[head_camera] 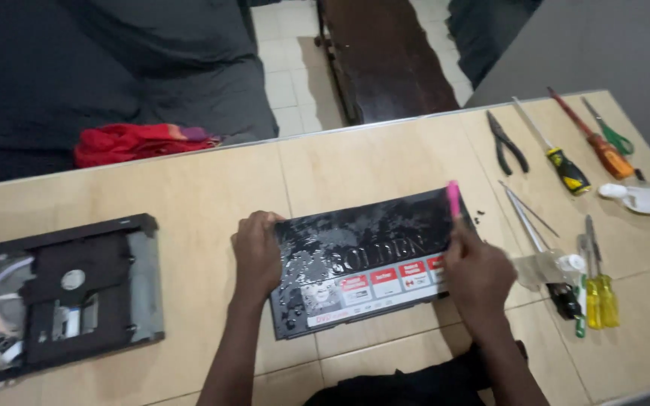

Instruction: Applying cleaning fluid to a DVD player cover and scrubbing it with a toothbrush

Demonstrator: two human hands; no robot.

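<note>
Cover panel (pixel 370 263) of dark, worn metal, with red and white stickers along its near edge, lies flat on the surface (pixel 212 195) between both hands. The left hand (pixel 257 252) presses on its left end, fingers curled over the edge and closed on it. The right hand (pixel 478 272) rests on the right end, fingers wrapped around a pink-handled tool (pixel 454 199) that points away from the person. Just beyond those fingers sit a few tiny dark screws (pixel 479 216); further right lie tweezers (pixel 524 218), pliers (pixel 507 141) and several screwdrivers (pixel 596 289). Well to the left of the left fingers rests an opened player chassis (pixel 62 297). As I judge it, a slip of the tool could scratch the panel, and a nudge from the panel's corner could scatter the loose screws.
</note>
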